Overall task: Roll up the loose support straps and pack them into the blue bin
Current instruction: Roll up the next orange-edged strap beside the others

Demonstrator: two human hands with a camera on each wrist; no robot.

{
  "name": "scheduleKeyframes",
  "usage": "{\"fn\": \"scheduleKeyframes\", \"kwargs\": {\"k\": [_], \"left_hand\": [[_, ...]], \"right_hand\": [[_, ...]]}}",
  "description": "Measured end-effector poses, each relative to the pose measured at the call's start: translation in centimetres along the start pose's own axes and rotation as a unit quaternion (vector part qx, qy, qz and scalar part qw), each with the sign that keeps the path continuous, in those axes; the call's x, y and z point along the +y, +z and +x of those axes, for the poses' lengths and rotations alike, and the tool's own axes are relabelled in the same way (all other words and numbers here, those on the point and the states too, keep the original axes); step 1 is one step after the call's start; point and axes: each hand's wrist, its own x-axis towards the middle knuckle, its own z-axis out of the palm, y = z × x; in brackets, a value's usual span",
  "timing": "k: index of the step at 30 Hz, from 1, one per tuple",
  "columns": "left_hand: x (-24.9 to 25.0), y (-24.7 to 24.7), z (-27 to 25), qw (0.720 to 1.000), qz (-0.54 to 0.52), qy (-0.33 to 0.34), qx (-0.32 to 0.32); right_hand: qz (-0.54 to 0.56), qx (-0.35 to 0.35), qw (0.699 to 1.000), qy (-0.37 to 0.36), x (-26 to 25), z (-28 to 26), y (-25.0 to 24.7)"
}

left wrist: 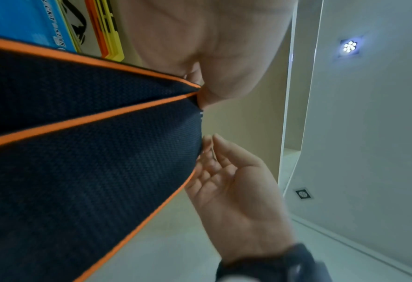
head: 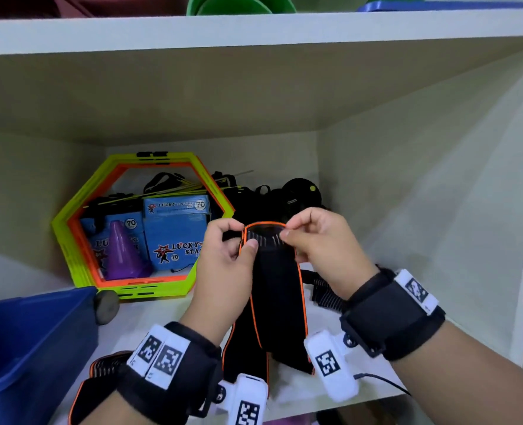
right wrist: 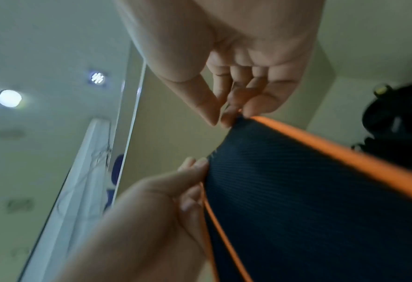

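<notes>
- Both wrists, nearest the head camera, reach into the shelf [head: 284, 391].
- Left hand [head: 228, 256] and right hand [head: 314, 237] each pinch a top corner of the black, orange-edged strap [head: 277, 286], which hangs down to the shelf.
- To roll well, I judge: keep the edges level, turn the top over tightly, and keep tension.
- Count: one strap held, a second [head: 100, 372] lying lower left, one blue bin [head: 30, 348] at left, one purple cone [head: 122, 253].

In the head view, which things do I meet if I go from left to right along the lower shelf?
blue bin → hexagonal rings → purple cone → left hand → black strap with orange edge → right hand
</notes>
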Motion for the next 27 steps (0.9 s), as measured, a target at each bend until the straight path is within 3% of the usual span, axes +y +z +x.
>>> {"fn": "scheduleKeyframes", "kwargs": {"k": [3, 7, 13, 19, 24, 27], "left_hand": [[0.1, 0.2, -0.1, 1.0, 0.006, 0.001, -0.001], [-0.2, 0.8, -0.3, 0.998, -0.044, -0.048, -0.004], [-0.9, 2.0, -1.5, 0.982, -0.137, -0.113, -0.055], [-0.7, 2.0, -2.5, 0.977, -0.126, -0.104, -0.133], [0.3, 2.0, -0.2, 0.986, -0.113, -0.08, -0.096], [1.2, 1.8, 2.1, 0.987, -0.12, -0.068, -0.082]], "right_hand": [[-0.108, -0.024, 0.991, -0.079, 2.0, -1.3, 0.0], [-0.053, -0.062, 0.994, -0.073, 3.8, -3.2, 0.4], [-0.076, -0.018, 0.993, -0.091, 4.3, -3.7, 1.1], [-0.051, 0.033, 0.995, -0.074, 3.8, -2.8, 1.0], [-0.006, 0.047, 0.996, -0.075, 3.8, -3.3, 0.9], [-0.006, -0.001, 0.997, -0.082, 4.7, -4.2, 0.6]]}}
